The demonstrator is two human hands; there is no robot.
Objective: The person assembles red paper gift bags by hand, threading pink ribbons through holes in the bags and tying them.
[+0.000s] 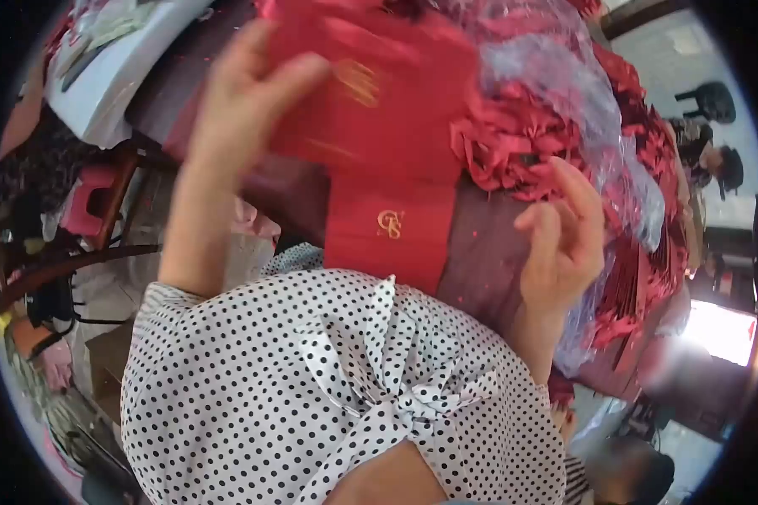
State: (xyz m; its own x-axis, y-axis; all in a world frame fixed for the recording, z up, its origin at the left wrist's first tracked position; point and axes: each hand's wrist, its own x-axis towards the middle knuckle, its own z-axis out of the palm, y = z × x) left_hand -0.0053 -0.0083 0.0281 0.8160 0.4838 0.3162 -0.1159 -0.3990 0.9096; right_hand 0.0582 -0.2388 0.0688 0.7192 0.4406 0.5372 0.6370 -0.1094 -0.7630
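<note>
My left hand (240, 105) grips the left edge of a red paper bag (354, 126) with a gold print, its thumb lying over the front; both are smeared by motion. Beneath and nearer to my body, another flat red bag (387, 252) with a gold monogram lies on the dark table (484, 244). To the right, my right hand (564, 236) is raised over the table, fingers bent but apart, with nothing seen in it. Close beyond its fingertips is a heap of red ribbon-like pieces (514, 143).
Crumpled clear plastic (556, 76) covers part of the red heap. Stacked red bags (648, 286) line the right side. At the upper left is a white surface (126, 76); a pink stool (88, 202) stands below it. Other people are at the right and lower right.
</note>
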